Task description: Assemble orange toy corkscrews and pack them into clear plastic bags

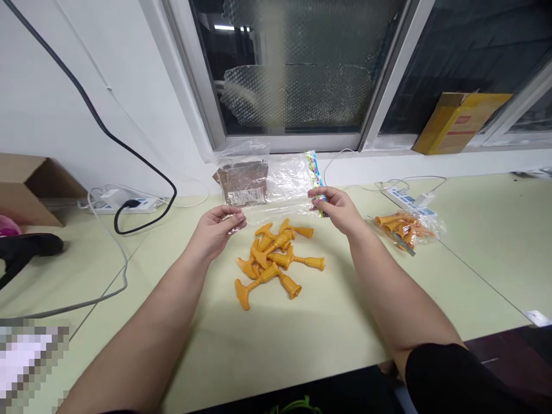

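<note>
Head view: pale green desk point(319, 339), with a clear plastic bag point(288, 181) held up over the back of it, all crinkly and shiny. Closer in there's a jumbled pile of mustard-yellow plastic pieces point(271, 256), T-shaped ends, ribbed middles, flared cups. Left hand point(222, 227) pinches the bag's near left side, right hand point(330, 207) pinches the colourful printed strip point(315, 167) on its right.
</note>
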Demonstrator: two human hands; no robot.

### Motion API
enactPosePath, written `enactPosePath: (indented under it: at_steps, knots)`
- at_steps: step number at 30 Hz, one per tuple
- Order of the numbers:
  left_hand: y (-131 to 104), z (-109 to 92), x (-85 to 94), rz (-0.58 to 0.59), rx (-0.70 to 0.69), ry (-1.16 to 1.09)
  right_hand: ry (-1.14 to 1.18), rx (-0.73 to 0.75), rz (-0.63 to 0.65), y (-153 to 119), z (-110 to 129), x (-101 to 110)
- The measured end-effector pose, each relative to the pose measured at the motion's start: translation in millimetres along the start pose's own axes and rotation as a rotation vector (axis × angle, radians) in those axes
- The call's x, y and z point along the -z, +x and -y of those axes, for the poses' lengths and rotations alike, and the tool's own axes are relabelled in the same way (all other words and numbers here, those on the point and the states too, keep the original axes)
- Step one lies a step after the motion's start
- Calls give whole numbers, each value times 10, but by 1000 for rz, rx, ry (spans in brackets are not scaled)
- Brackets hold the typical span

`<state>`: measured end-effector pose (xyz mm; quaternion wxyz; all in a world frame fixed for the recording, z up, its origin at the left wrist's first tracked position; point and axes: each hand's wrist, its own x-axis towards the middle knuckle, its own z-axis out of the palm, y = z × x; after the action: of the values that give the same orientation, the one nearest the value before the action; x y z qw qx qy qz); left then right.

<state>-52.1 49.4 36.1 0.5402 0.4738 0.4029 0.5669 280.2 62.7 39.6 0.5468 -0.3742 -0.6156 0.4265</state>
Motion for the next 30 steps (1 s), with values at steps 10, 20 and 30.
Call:
enactPosePath:
  at_steps: [10,20,30]
  knots:
    - [-19,-72,40,153,-70,57,60,-246,351,-123,205,146]
    - [-73,-118,99,270,-68,167,-113,-143,490,-124,237,240]
    - [-64,-57,60,192,-11,194,-126,-192,333,-82,134,162]
